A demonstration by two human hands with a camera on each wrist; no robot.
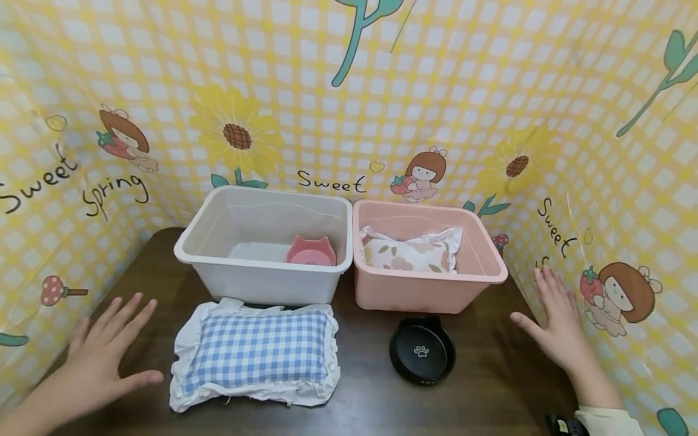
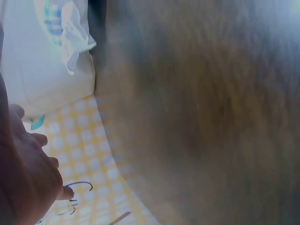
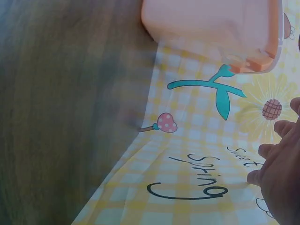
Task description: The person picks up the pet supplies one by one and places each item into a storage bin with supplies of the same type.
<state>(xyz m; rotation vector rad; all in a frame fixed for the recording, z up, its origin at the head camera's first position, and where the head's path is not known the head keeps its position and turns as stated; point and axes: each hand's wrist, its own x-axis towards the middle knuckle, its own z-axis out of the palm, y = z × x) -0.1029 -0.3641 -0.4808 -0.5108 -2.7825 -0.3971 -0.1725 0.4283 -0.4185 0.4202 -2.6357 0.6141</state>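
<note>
With fingers spread, my left hand [image 1: 100, 354] is nearest to a blue-and-white checked pillow [image 1: 259, 348] with a white ruffled edge, and touches nothing I can make out. Over on the right, my right hand [image 1: 561, 321] also has its fingers spread and holds nothing. A round black pet bowl [image 1: 422, 351] with cat ears and a paw print lies between the pillow and that hand. Inside the white bin [image 1: 267, 281] sits a pink cat-eared bowl [image 1: 311, 251]. The pink bin [image 1: 417, 293] beside it contains a small floral pillow [image 1: 409, 253] with a white frill.
Both bins stand side by side at the back of the dark brown table [image 1: 360, 387]. A yellow checked cloth [image 1: 327, 121] printed with sunflowers and figures rises behind the table and along both sides. A dark watch [image 1: 567, 425] is on the right wrist.
</note>
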